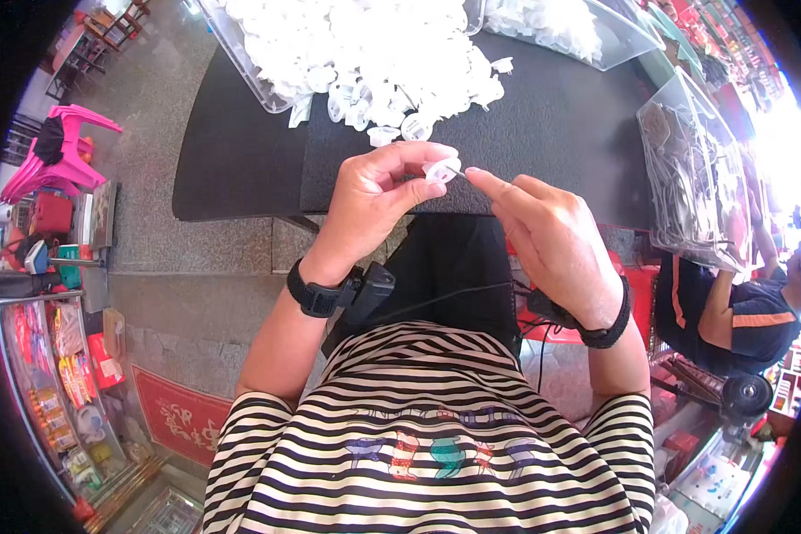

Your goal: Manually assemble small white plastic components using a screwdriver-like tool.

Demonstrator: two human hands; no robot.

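Over the near edge of the dark table, my left hand (pixel 365 200) pinches a small round white plastic part (pixel 438 172) between thumb and fingers. A thin greyish metal piece (pixel 458 172) reaches from that part to the fingertips of my right hand (pixel 552 231), which is closed around its end. How far the metal piece goes into the plastic cannot be made out. Just beyond my hands lies a large heap of similar white plastic parts (pixel 356 53), with one round piece (pixel 416 126) at its near edge.
Under the heap, a clear bin (pixel 280 105) shows its rim. A second clear bin (pixel 627 40) of white parts stands far right. Thin metal pieces fill a clear box (pixel 659 191) at the table's right end, beside another person (pixel 730 316). Pink stools (pixel 58 156) stand left.
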